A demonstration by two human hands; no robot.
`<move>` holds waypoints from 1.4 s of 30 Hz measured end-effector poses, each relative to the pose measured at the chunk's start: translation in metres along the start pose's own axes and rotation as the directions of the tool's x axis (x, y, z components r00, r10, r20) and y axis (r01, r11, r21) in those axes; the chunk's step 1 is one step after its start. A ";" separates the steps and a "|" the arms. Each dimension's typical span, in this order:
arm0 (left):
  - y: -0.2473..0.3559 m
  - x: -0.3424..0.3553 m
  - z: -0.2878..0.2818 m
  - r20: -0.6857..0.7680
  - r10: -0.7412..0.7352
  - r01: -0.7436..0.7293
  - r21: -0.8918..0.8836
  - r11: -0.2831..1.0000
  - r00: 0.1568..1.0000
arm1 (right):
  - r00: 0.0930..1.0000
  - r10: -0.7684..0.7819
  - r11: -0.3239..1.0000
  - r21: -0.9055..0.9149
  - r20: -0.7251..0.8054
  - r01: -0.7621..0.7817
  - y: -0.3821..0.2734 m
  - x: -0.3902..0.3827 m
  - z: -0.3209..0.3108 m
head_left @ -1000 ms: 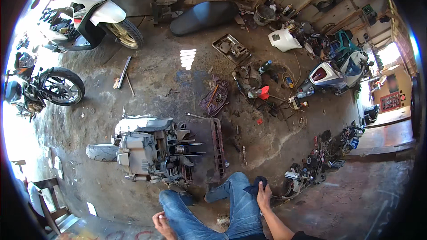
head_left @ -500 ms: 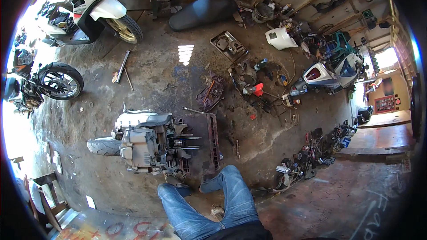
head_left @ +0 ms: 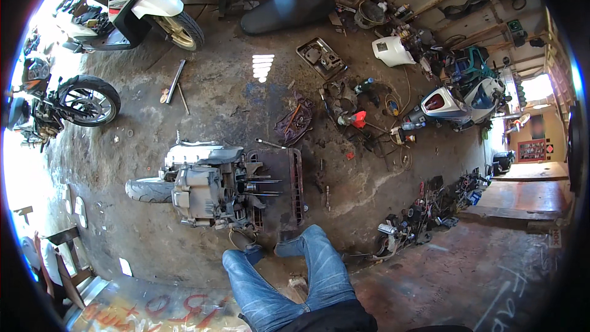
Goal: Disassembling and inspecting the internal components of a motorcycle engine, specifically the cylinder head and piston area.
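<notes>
Neither of my hands shows in the head view; only my legs in blue jeans (head_left: pixel 326 264) come in from the lower edge. In front of my knees, a greasy scooter engine (head_left: pixel 200 193) lies on the floor with its wheel (head_left: pixel 150 190) pointing left. Several thin metal studs (head_left: pixel 267 187) stick out of its right end, over a dark slotted crate (head_left: pixel 298 190). A wire-like loop (head_left: pixel 241 241) hangs at the engine's near side, close to my left foot. What my hands hold is out of sight.
Farther off lie a parts tray (head_left: pixel 321 58), a black seat (head_left: pixel 289 13) and a purplish cloth with tools (head_left: pixel 295 120). Motorbikes stand at left (head_left: pixel 86 101) and right (head_left: pixel 455 101). Loose parts (head_left: pixel 412 221) line the floor by a raised ledge (head_left: pixel 430 270).
The whole view has shifted a little, so the floor things sit slightly higher and farther right. Nothing on the floor has visibly moved.
</notes>
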State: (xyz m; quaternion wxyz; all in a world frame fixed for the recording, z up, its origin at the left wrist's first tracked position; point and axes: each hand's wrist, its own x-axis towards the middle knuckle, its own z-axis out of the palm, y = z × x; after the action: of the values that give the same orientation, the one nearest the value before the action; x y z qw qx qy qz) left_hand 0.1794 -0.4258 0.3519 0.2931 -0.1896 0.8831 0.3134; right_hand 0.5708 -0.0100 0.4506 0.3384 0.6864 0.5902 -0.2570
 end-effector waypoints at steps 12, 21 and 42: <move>0.019 0.001 -0.019 0.070 0.056 -0.053 -0.041 0.998 0.996 | 0.987 0.109 0.994 -0.011 0.121 -0.109 -0.028 -0.032 -0.043; 0.070 -0.012 0.021 0.105 0.084 -0.074 -0.098 0.992 0.991 | 0.965 0.170 0.985 -0.047 0.199 -0.164 -0.042 -0.002 -0.114; 0.349 -0.149 0.314 -0.052 -0.030 0.028 -0.039 0.999 0.998 | 0.924 -0.291 0.818 -0.437 0.248 0.375 -0.042 0.479 -0.429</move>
State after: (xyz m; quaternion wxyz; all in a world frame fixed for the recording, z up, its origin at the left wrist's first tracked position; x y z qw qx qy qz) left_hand 0.2362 0.0603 0.4029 0.2706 -0.2163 0.8815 0.3208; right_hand 0.5918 0.6276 0.3576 0.4953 0.4433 0.7149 -0.2169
